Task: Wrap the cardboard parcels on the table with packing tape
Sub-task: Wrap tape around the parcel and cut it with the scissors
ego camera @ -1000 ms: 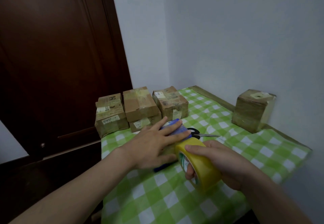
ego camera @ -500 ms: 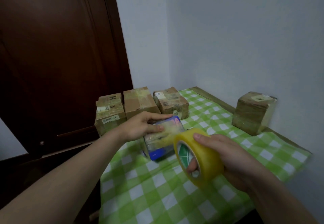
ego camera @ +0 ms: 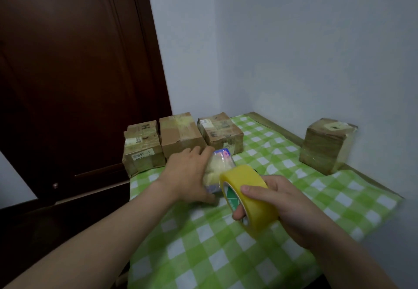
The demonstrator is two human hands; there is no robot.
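Note:
My left hand (ego camera: 188, 174) grips a small blue parcel (ego camera: 220, 164), partly covered in yellowish tape, standing on the green checked tablecloth (ego camera: 226, 254). The fingers reach over its top and the thumb lies low at its near side. Right beside it, my right hand (ego camera: 282, 205) holds a yellow roll of packing tape (ego camera: 251, 198), with fingers through its core and over its rim. The roll touches the parcel's right side. Much of the parcel is hidden behind hand and roll.
Three cardboard parcels stand at the table's far left: left one (ego camera: 142, 148), middle one (ego camera: 178, 134), right one (ego camera: 220, 131). Another taped parcel (ego camera: 325, 145) stands against the right wall. A dark wooden door (ego camera: 74, 74) is at the left.
My left hand has turned the blue parcel upright and shifted its grip over the top. The tape roll has moved up against the parcel's right side. The scissors are now hidden behind the roll.

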